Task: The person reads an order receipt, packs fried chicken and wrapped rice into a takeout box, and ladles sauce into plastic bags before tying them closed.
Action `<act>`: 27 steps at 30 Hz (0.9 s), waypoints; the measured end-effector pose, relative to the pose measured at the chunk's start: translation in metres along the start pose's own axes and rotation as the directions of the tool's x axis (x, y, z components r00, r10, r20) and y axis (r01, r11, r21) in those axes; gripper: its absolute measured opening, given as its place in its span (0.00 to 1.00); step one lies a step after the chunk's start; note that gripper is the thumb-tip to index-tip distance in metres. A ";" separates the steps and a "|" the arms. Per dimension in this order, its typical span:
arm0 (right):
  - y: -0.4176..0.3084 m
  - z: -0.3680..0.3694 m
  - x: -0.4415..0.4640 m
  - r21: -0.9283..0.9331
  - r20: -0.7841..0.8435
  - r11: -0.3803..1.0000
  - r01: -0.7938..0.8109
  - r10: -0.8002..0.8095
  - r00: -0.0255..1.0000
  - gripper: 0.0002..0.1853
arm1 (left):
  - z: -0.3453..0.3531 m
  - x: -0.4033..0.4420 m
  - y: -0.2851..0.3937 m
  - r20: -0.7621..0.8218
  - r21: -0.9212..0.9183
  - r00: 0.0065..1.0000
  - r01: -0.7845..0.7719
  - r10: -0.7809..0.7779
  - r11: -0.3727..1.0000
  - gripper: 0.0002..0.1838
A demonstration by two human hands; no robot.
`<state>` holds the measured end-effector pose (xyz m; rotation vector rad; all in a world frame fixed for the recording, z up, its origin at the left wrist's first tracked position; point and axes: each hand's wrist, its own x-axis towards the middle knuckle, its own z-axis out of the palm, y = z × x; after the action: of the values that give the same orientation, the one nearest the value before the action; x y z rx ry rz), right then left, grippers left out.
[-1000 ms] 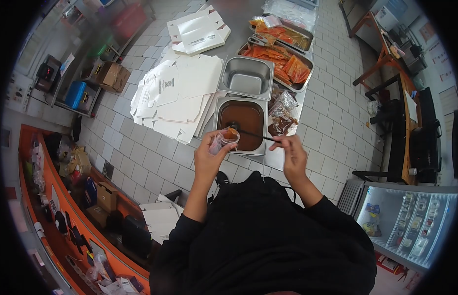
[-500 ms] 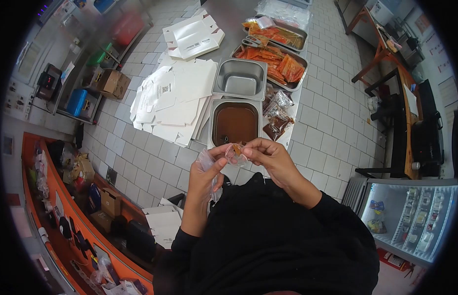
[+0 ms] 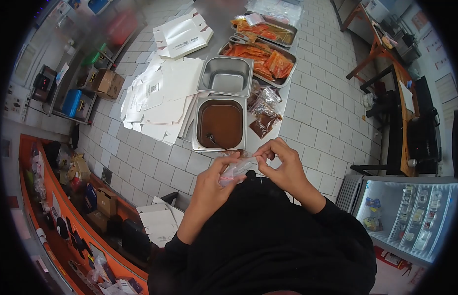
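A small clear plastic bag (image 3: pixel 235 170) is stretched between my two hands, just in front of the table edge. My left hand (image 3: pixel 213 184) wraps round the bag's body, thumb and fingers closed on it. At the bag's other end, the fingertips of my right hand (image 3: pixel 282 167) pinch the plastic. What lies inside the bag is mostly hidden by my fingers. Directly beyond my hands stands a steel pan of red-brown sauce (image 3: pixel 220 122), with a dark utensil partly sunk in it. Filled sauce packets (image 3: pixel 264 118) lie to its right.
Behind the sauce is a second steel pan (image 3: pixel 225 74). Two trays hold orange-red packets (image 3: pixel 261 59), with scissors (image 3: pixel 243 39) on them. Flat white cartons (image 3: pixel 162 98) are stacked left, near a folded-open white box (image 3: pixel 184 37). A lit glass-door fridge (image 3: pixel 408 211) stands right.
My hands have drawn closer to my body and tilted the bag sideways. My right hand has shifted its pinch along the plastic. The whole view has turned slightly, moving the table leftward.
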<state>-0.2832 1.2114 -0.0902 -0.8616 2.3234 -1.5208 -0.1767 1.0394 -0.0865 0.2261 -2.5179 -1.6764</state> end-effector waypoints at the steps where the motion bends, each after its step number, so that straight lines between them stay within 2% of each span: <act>1: 0.003 -0.005 -0.003 -0.003 0.000 1.000 -0.001 0.001 1.000 0.08 | 0.002 0.002 -0.003 0.000 -0.003 1.000 -0.001 0.001 1.000 0.17; 3: 0.006 -0.013 -0.011 0.217 -0.015 0.975 -0.045 0.049 0.999 0.08 | 0.006 0.006 -0.011 -0.030 -0.067 0.994 -0.108 0.107 0.992 0.10; 4: 0.003 -0.018 -0.014 0.213 -0.015 0.976 -0.044 0.048 0.999 0.08 | 0.007 0.007 -0.008 -0.030 -0.069 0.994 -0.111 0.109 0.991 0.10; 6: -0.008 -0.028 -0.020 0.164 0.033 0.986 -0.041 0.036 0.999 0.07 | 0.011 0.008 0.000 -0.002 -0.414 0.987 0.145 -0.160 0.899 0.08; 7: -0.004 -0.033 -0.024 0.161 0.032 0.986 -0.042 0.037 0.999 0.07 | 0.014 0.008 0.003 0.027 -0.462 0.983 0.172 -0.179 0.870 0.07; 9: 0.004 -0.044 -0.032 0.026 0.137 1.000 0.004 -0.007 0.991 0.09 | 0.019 0.008 0.007 0.053 -0.491 0.979 0.195 -0.195 0.849 0.07; 11: 0.005 -0.051 -0.034 0.025 0.132 1.000 0.004 -0.007 0.991 0.08 | 0.026 0.008 0.009 0.078 -0.517 0.975 0.219 -0.209 0.828 0.07; 13: 0.004 -0.057 -0.036 0.023 0.127 1.000 0.005 -0.008 0.992 0.07 | 0.035 0.008 0.010 0.024 -0.489 0.994 0.107 -0.109 0.866 0.08; 17: -0.006 -0.063 -0.034 0.051 0.129 0.997 0.063 -0.069 0.989 0.06 | 0.039 0.010 0.016 -0.018 -0.537 0.997 0.058 -0.080 0.841 0.07; 19: -0.005 -0.067 -0.033 0.079 0.152 0.994 0.070 -0.082 0.985 0.06 | 0.032 0.013 0.017 0.023 -0.368 1.000 -0.001 0.011 0.930 0.06; 20: 0.002 -0.071 -0.033 0.090 0.179 0.994 0.054 -0.069 0.981 0.06 | 0.032 0.016 0.018 0.016 -0.369 1.000 -0.003 0.010 0.929 0.06; 21: 0.006 -0.074 -0.033 0.101 0.207 0.994 0.037 -0.057 0.977 0.06 | 0.032 0.019 0.019 0.006 -0.186 0.983 -0.182 0.186 0.966 0.07; 22: 0.008 -0.075 -0.031 0.101 0.214 0.994 0.039 -0.060 0.975 0.06 | 0.033 0.021 0.020 0.030 0.004 0.935 -0.353 0.353 0.936 0.08; 24: 0.011 -0.076 -0.028 0.085 0.219 0.982 0.168 -0.183 0.958 0.05 | 0.033 0.020 0.023 0.039 0.025 0.943 -0.331 0.330 0.943 0.09; 27: -0.002 -0.072 -0.022 0.101 0.213 0.988 0.120 -0.139 0.967 0.04 | 0.037 0.020 0.026 0.068 0.031 0.951 -0.305 0.303 0.952 0.11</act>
<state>-0.2999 1.2784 -0.0603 -1.1170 2.0649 -1.4804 -0.2045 1.0795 -0.0762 -0.2061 -2.4761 -1.5328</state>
